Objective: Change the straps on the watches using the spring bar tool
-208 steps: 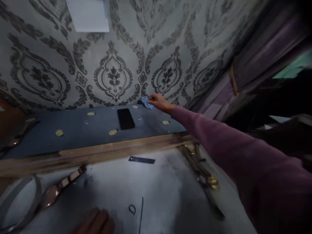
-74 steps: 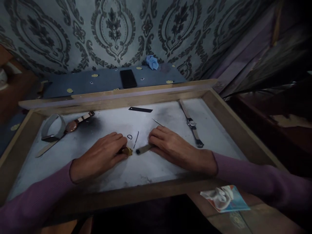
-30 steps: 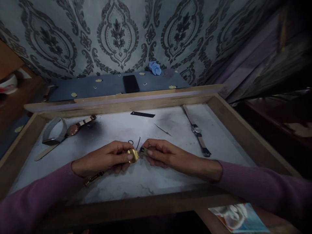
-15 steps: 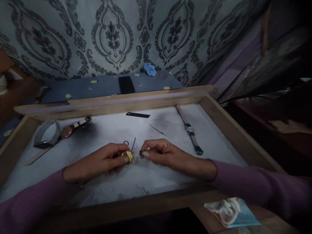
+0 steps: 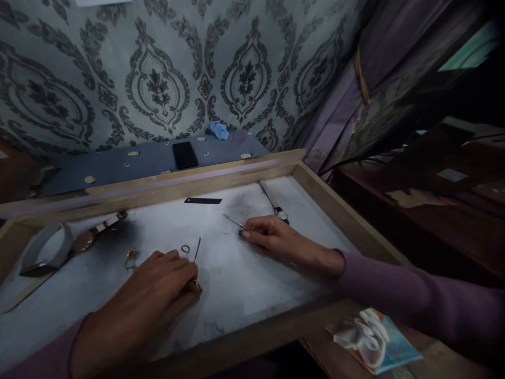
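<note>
My left hand (image 5: 158,289) is closed around a small gold round piece (image 5: 194,287) that looks like a watch case, mostly hidden by the fingers. A small black curl (image 5: 185,249) and a thin dark stick (image 5: 198,248) lie just beyond those fingers. My right hand (image 5: 276,239) pinches a small dark block (image 5: 240,232), whose kind I cannot make out. Its fingertips are beside a thin pointed metal tool (image 5: 232,219) on the white surface. Behind this hand is a strapped wristwatch (image 5: 281,214), partly covered.
A wooden-edged tray (image 5: 351,226) surrounds the work surface. Inside are a black strip (image 5: 203,200), a brown-faced watch (image 5: 82,241), a grey band watch (image 5: 59,247) and small gold bits (image 5: 131,255). Beyond its edge lie a phone (image 5: 184,155) and blue crumpled material (image 5: 219,130).
The view has turned right. My hands have moved apart: the right, with the dark block, has gone over to the metal tool, while the left has lowered with the gold piece.
</note>
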`<state>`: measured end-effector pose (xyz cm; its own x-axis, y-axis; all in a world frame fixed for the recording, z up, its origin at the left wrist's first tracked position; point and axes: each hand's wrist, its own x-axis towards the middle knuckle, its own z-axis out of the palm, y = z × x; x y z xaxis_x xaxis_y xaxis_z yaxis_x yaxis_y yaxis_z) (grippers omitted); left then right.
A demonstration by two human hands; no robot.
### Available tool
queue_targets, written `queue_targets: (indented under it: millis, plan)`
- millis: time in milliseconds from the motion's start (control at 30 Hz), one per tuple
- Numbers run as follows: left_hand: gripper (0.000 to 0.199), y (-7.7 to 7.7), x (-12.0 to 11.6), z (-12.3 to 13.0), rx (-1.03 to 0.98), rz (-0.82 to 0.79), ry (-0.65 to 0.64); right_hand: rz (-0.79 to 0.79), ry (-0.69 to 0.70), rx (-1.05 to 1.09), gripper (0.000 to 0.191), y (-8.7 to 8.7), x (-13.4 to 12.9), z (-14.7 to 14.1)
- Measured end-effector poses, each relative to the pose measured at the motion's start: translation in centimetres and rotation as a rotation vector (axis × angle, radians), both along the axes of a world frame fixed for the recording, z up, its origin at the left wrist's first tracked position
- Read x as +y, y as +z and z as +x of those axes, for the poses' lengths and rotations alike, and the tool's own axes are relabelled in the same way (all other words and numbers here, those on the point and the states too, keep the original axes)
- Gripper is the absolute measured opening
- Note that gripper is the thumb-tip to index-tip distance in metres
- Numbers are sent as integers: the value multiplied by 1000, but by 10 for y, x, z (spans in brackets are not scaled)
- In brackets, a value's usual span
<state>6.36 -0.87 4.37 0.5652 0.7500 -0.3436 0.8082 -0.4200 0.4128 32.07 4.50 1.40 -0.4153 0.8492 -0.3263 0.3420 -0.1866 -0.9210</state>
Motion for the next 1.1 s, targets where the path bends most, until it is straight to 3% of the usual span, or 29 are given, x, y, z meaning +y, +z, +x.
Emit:
queue_targets:
  millis: [200,367,567,767,967,1100]
  plan:
    - [16,7,38,25,-162,129,-28,-76,27,59,17,-2,5,-2]
    - [11,-8,63,55,-198,232,-27,-137,43,88,17,2,7,-1]
    - [11,-18,63,66,-57,332,-20,-164,38,79,16,3,8,-1]
    - [21,-18,59,69,101,449,-124,-157,24,113,7,-3,10,1]
    - [16,-17,60,70,57,375,-54,-173,21,162,10,1,10,0]
    - [21,-17,60,72,97,385,-86,-206,0,170,14,1,10,-1]
